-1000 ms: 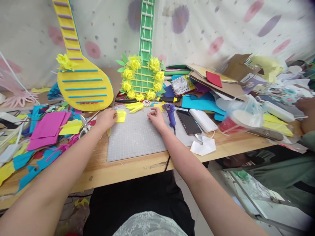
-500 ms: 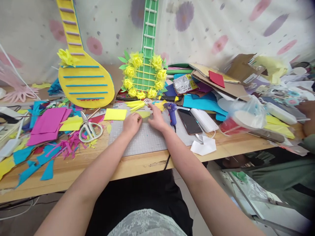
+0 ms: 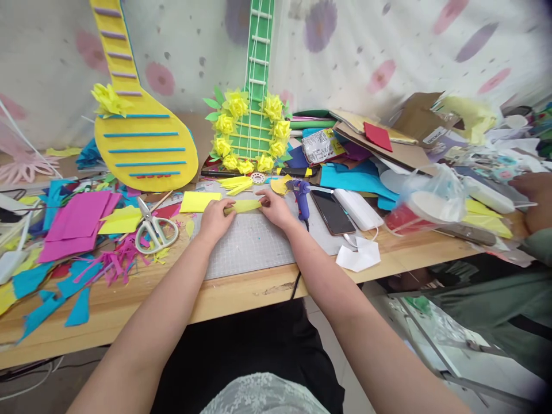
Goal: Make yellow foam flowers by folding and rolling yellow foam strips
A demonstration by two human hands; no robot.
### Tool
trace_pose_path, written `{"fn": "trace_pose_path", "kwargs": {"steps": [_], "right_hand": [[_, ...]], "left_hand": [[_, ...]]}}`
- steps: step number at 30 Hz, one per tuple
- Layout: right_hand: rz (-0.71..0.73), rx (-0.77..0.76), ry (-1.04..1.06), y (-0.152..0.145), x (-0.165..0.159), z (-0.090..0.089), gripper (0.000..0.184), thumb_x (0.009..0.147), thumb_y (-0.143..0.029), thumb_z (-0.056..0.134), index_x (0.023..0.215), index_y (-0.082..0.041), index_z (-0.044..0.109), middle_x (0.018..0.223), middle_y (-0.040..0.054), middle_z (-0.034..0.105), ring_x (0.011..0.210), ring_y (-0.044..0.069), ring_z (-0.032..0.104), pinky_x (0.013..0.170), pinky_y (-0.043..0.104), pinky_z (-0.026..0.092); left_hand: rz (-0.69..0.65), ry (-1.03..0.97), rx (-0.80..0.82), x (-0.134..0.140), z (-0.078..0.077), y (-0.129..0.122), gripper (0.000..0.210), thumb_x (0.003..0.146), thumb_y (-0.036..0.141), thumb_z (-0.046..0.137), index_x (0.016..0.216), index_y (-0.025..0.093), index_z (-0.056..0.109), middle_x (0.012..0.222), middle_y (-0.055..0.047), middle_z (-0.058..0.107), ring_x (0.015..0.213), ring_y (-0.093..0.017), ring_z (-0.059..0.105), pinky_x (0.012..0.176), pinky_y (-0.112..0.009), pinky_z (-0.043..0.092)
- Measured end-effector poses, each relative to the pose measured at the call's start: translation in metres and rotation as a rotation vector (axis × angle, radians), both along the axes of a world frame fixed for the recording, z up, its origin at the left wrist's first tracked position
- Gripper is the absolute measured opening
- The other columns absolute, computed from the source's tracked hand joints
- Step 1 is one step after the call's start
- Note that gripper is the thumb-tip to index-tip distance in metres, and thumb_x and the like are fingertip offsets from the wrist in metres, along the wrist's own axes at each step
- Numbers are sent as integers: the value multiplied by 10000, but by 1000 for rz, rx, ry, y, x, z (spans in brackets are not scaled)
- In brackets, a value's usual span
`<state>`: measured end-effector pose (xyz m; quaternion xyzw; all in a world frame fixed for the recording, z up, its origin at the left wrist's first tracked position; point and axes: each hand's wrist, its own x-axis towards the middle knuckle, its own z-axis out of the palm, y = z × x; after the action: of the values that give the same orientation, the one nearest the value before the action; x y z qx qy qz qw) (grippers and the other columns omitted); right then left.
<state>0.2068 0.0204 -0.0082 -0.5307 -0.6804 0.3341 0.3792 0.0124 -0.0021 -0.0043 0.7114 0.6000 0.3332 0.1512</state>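
A narrow strip of yellow crepe paper (image 3: 244, 206) stretches between my two hands, just over the grey cutting mat (image 3: 245, 247). My left hand (image 3: 217, 217) is closed on its left end, thumb and fingers pinching. The right end is pinched by my right hand (image 3: 276, 208). Beside my left hand lies a folded yellow paper stack (image 3: 199, 202). A purple glue gun (image 3: 301, 198) rests to the right of my right hand. Behind the hands stands a green paper guitar (image 3: 254, 135) ringed with yellow paper flowers, and thin yellow strips (image 3: 236, 184) lie below it.
A yellow guitar shape (image 3: 146, 149) leans at the left. Scissors (image 3: 156, 230), magenta paper (image 3: 77, 221) and blue scraps lie in front of it. On the right are a phone (image 3: 332, 211), a white power bank (image 3: 357, 210), a bagged tub (image 3: 425, 210) and another person's arm (image 3: 530, 192).
My hands have spread apart and the yellow strip is now drawn out between them. The left hand moved left, and the right hand's raised fingers have closed on the strip's end.
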Motion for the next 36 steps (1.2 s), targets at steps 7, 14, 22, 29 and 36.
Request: {"fn": "trace_pose_path", "kwargs": {"steps": [7, 14, 22, 29, 36], "right_hand": [[-31, 21, -47, -1, 0, 3, 411, 658, -163, 641, 1061, -211, 578, 810, 3, 601, 805, 167, 540, 819, 348, 432], [-165, -115, -73, 3, -1, -1, 263, 710, -181, 628, 962, -210, 555, 769, -3, 600, 735, 156, 563, 754, 327, 432], [-239, -69, -273, -3, -11, 4, 315, 785, -215, 571, 1095, -195, 515, 876, 24, 643, 877, 183, 586, 788, 318, 424], [-271, -46, -425, -5, -18, 10, 320, 820, -269, 541, 1128, -193, 500, 912, 43, 662, 970, 214, 573, 798, 326, 429], [-266, -46, -467, -8, -20, 13, 334, 803, -235, 535, 1130, -185, 493, 912, 39, 670, 948, 215, 587, 791, 325, 432]], "left_hand": [[44, 28, -27, 1, 4, -2, 295, 731, 236, 630, 1026, 227, 648, 842, -52, 668, 874, -243, 589, 814, -363, 440], [129, -2, -71, 2, 1, -1, 368, 733, 301, 645, 1090, 221, 605, 772, -34, 650, 789, -230, 597, 745, -341, 436], [254, 74, -146, 5, 13, -7, 448, 812, 365, 555, 1225, 202, 491, 888, -39, 700, 949, -237, 613, 826, -343, 429], [294, 168, -155, 10, 10, -3, 492, 807, 329, 559, 1264, 187, 445, 873, -34, 698, 964, -238, 611, 824, -337, 430], [282, 279, -149, 16, 17, -6, 525, 808, 275, 550, 1296, 151, 401, 879, -54, 700, 1008, -260, 588, 861, -355, 411]]}}
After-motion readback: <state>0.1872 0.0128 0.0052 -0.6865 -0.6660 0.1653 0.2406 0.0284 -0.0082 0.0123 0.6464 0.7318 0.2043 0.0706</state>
